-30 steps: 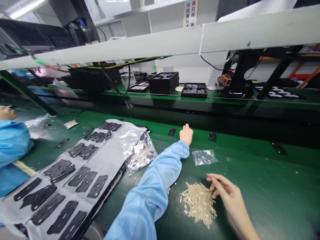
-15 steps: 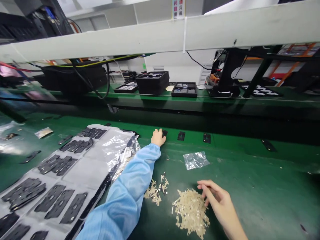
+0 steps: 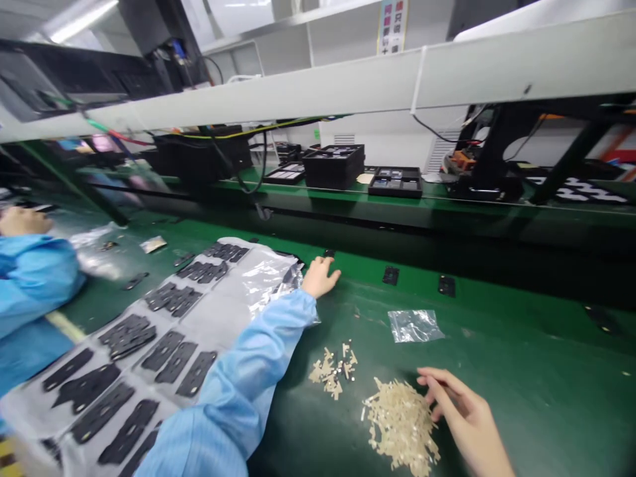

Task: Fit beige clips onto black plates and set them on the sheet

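My left hand (image 3: 318, 277), in a light blue sleeve, reaches forward across the green belt, fingers spread and empty, just short of a small black part (image 3: 328, 253). Two more black parts (image 3: 391, 275) (image 3: 446, 285) lie further right on the belt. My right hand (image 3: 460, 409) rests with loosely curled fingers at the right edge of a pile of small beige pieces (image 3: 401, 427); nothing shows in its grasp. A smaller beige cluster (image 3: 334, 365) lies left of the pile.
A plastic sheet (image 3: 223, 311) with several rows of black flat parts covers the left. A small clear bag (image 3: 415, 324) lies mid-belt. Another person's blue sleeve (image 3: 30, 285) is at far left. Black trays (image 3: 395, 181) stand on the far shelf under a white beam.
My left hand let go of the black part on the belt and drew back slightly, fingers spreading. The view swung back left, bringing the other person into sight. My right hand stayed by the pile.
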`<state>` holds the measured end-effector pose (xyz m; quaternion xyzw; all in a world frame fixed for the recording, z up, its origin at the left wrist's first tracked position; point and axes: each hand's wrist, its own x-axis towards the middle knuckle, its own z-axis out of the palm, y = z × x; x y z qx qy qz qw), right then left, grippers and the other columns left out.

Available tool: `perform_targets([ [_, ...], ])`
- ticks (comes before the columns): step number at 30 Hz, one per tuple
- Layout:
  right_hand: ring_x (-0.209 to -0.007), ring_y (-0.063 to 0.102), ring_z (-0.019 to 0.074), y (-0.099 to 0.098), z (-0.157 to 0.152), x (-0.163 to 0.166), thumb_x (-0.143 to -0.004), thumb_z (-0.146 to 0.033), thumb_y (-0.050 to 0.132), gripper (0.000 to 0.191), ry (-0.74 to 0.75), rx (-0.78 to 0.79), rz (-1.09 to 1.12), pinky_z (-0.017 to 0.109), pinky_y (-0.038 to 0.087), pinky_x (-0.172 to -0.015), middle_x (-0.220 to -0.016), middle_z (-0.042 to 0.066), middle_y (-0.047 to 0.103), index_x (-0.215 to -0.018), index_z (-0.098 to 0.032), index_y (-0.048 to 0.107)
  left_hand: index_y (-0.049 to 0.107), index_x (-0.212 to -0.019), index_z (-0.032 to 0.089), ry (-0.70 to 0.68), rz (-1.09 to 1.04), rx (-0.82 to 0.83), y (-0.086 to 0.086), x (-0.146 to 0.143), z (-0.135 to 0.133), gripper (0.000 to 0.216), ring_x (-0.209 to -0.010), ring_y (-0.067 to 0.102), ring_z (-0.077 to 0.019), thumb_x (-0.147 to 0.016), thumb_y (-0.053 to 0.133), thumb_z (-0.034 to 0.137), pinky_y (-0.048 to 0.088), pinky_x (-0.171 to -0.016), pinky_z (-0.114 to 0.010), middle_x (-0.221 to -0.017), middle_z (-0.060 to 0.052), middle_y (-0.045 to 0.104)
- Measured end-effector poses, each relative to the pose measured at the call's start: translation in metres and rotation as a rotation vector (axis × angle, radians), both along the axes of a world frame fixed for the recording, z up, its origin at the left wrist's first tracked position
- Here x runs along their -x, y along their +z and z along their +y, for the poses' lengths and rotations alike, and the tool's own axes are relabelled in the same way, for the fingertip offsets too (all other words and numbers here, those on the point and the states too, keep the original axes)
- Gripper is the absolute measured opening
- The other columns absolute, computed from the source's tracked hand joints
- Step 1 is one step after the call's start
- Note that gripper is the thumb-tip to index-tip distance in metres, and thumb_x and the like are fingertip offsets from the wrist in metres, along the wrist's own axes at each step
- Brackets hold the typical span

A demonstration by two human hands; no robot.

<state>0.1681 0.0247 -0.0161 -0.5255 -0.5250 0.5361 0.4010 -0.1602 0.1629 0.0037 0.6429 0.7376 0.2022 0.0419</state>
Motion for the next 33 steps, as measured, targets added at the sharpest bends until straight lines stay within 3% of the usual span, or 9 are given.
perform_targets([
  [4, -0.057, 0.056, 0.0166, 0.001, 0.001, 0.003, -0.069, -0.050, 0.066, 0.038, 0.031, 0.015, 0.002, 0.024, 0.049, -0.043, -0.079, 0.010, 0.066, -0.086, -0.016, 0.071, 0.064, -0.103, 0.021, -0.208, -0.071, 0.034, -0.003, -0.013, -0.045, 0.028, -0.099, 0.058, -0.0193, -0.081, 0.056, 0.037, 0.044, -0.091, -0.029, -0.099, -0.005, 0.061],
  [7, -0.056, 0.055, 0.0162, 0.005, 0.000, 0.005, -0.069, -0.049, 0.067, 0.038, 0.046, 0.025, -0.013, 0.024, 0.049, -0.044, -0.077, 0.009, 0.066, -0.086, -0.015, 0.071, 0.065, -0.099, 0.019, -0.245, -0.131, 0.035, -0.005, -0.023, -0.050, 0.024, -0.099, 0.059, -0.0199, -0.083, 0.054, 0.033, 0.044, -0.092, -0.031, -0.098, -0.006, 0.062],
  [13, -0.061, 0.056, 0.0169, 0.007, 0.000, 0.003, -0.073, -0.045, 0.065, 0.033, 0.018, -0.023, -0.031, 0.024, 0.049, -0.045, -0.082, 0.009, 0.066, -0.088, -0.016, 0.069, 0.063, -0.099, 0.015, -0.246, -0.241, 0.090, -0.007, -0.048, -0.006, 0.021, -0.097, 0.059, -0.0197, -0.086, 0.054, 0.029, 0.046, -0.089, -0.038, -0.103, -0.007, 0.063],
  [17, -0.058, 0.055, 0.0166, 0.006, 0.001, 0.004, -0.074, -0.045, 0.064, 0.034, 0.042, -0.028, 0.002, 0.025, 0.049, -0.044, -0.079, 0.009, 0.066, -0.088, -0.015, 0.069, 0.056, -0.110, 0.016, -0.265, -0.309, 0.193, -0.013, -0.082, 0.031, 0.026, -0.095, 0.059, -0.0188, -0.089, 0.052, 0.030, 0.050, -0.081, -0.039, -0.112, -0.008, 0.059],
  [23, -0.059, 0.056, 0.0163, 0.007, -0.003, 0.003, -0.075, -0.046, 0.063, 0.033, 0.000, -0.042, 0.024, 0.024, 0.049, -0.043, -0.080, 0.008, 0.065, -0.087, -0.016, 0.070, 0.055, -0.113, 0.018, -0.276, -0.380, 0.269, -0.026, -0.126, 0.067, 0.027, -0.097, 0.058, -0.0193, -0.089, 0.052, 0.030, 0.050, -0.082, -0.039, -0.116, -0.009, 0.057],
  [30, -0.058, 0.057, 0.0156, -0.014, -0.013, -0.032, -0.077, -0.048, 0.061, 0.033, -0.179, -0.009, 0.025, 0.022, 0.050, -0.047, -0.076, 0.007, 0.064, -0.089, -0.020, 0.071, 0.061, -0.100, 0.014, -0.357, -0.504, 0.255, -0.042, -0.094, 0.071, 0.018, -0.088, 0.062, -0.0165, -0.087, 0.054, 0.025, 0.052, -0.081, -0.037, -0.101, -0.007, 0.064],
  [33, -0.053, 0.056, 0.0161, -0.019, -0.012, -0.044, -0.074, -0.053, 0.062, 0.036, -0.258, 0.088, 0.030, 0.023, 0.050, -0.045, -0.070, 0.006, 0.064, -0.085, -0.020, 0.073, 0.065, -0.092, 0.014, -0.393, -0.601, 0.231, -0.049, -0.076, 0.065, 0.014, -0.086, 0.065, -0.0144, -0.083, 0.055, 0.018, 0.052, -0.084, -0.029, -0.094, -0.006, 0.068],
])
